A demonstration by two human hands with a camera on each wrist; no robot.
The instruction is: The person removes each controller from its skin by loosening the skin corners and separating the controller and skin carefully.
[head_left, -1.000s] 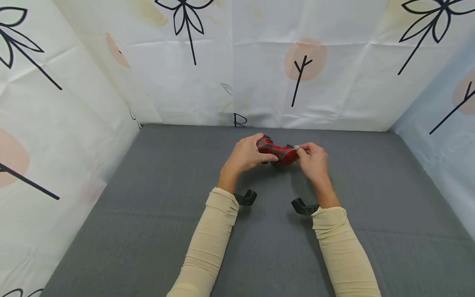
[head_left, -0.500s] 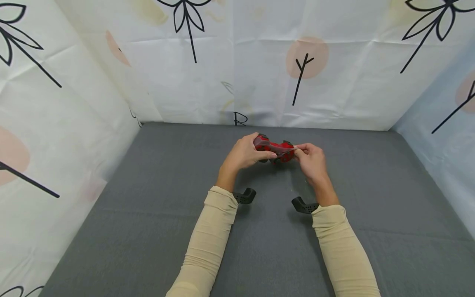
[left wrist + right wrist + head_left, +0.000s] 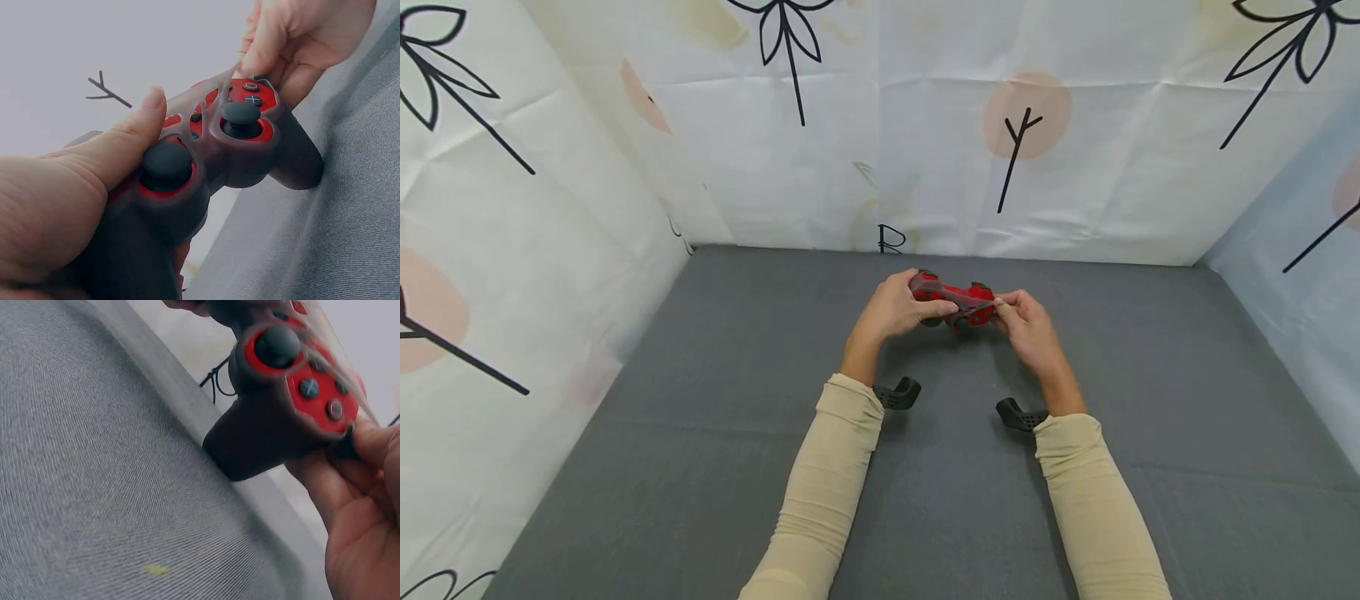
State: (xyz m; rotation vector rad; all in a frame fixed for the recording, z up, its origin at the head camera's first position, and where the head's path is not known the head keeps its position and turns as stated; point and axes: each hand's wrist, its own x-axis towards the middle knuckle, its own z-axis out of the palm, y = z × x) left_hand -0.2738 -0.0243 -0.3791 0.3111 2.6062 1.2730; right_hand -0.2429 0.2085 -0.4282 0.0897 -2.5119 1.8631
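A red game controller [image 3: 976, 317] with black thumbsticks is held above the far part of the table, wearing a translucent grey silicone sleeve [image 3: 247, 165]. My left hand [image 3: 891, 310] grips its left end, the thumb lying across the front beside the left thumbstick [image 3: 167, 161]. At the other end, my right hand [image 3: 1032, 332] pinches the sleeve's edge between thumb and fingers. A band of the sleeve is stretched towards those fingertips, leaving the red face and buttons [image 3: 309, 388] on that side exposed. In the right wrist view, the controller's right grip [image 3: 256, 437] is still covered by the sleeve.
Grey cloth [image 3: 955, 483] covers the table. White printed fabric walls [image 3: 925, 167] enclose it at the back and both sides, the back one close behind the hands. A black wrist mount [image 3: 900, 395] sits at each wrist.
Both hands and the controller have shifted slightly left. More of the controller's red right end shows now, and the right hand keeps its pinch on the sleeve.
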